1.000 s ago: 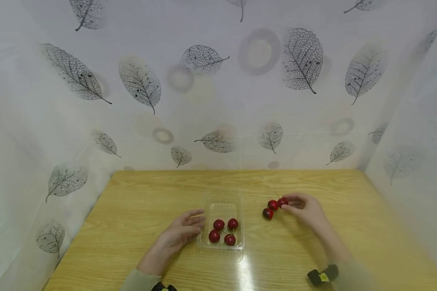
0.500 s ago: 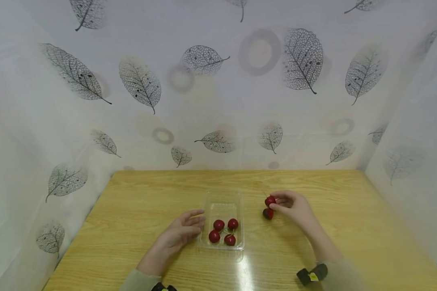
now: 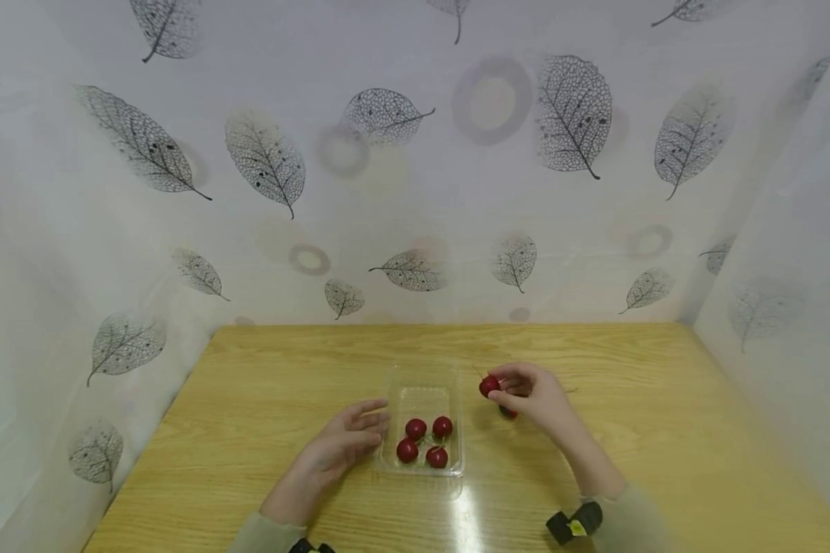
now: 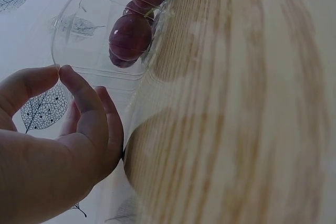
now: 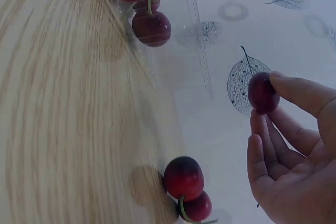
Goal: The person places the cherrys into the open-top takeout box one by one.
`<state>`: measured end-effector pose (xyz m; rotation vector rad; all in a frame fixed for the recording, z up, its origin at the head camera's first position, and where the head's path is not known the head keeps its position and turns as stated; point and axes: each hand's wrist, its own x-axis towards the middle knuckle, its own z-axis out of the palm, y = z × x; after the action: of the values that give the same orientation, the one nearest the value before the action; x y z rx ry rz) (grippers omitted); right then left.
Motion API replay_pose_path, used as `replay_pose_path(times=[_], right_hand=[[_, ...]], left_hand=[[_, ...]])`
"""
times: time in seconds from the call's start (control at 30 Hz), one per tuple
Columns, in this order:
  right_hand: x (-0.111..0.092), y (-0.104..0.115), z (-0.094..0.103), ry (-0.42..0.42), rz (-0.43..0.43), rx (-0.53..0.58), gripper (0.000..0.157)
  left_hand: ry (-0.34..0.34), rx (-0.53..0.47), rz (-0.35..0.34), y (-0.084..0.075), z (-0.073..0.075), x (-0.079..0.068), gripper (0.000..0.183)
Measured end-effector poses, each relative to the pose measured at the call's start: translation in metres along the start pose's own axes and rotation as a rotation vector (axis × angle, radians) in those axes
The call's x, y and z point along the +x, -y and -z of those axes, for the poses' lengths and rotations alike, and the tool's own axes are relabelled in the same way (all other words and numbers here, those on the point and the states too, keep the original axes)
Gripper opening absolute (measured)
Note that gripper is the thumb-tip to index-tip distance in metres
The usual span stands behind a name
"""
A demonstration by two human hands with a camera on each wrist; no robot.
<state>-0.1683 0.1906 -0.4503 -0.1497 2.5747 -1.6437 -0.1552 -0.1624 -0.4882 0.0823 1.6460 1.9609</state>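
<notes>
In the head view a clear plastic container [image 3: 423, 397] stands mid-table, with several dark red cherries [image 3: 416, 428] gathered in its near half. My left hand [image 3: 339, 445] is at its left side; the left wrist view has thumb and a fingertip pinching the rim. To the right of the container, my right hand [image 3: 531, 393] holds a single cherry [image 3: 488, 385] between thumb and fingertips, raised off the table, its thin stem pointing up. Two more cherries [image 5: 184, 179] lie on the tabletop in the right wrist view, mostly hidden behind the right hand from above.
A light wood-grain table [image 3: 277, 361] carries everything. Behind it and along both sides hangs a pale sheet [image 3: 415, 207] printed with grey leaves. Black wrist straps [image 3: 574, 524] sit over the sleeves.
My right hand has lifted one cherry away from the loose group and carried it left toward the container. The left hand and container have stayed in place.
</notes>
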Motion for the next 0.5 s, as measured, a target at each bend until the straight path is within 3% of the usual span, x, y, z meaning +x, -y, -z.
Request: replay_pose_path(times=[0.5], right_hand=[[0.008,0.009,-0.026,0.018,0.084,0.008,0.035]], left_hand=[[0.001,0.008,-0.005,-0.002,-0.001,-0.001,0.071]])
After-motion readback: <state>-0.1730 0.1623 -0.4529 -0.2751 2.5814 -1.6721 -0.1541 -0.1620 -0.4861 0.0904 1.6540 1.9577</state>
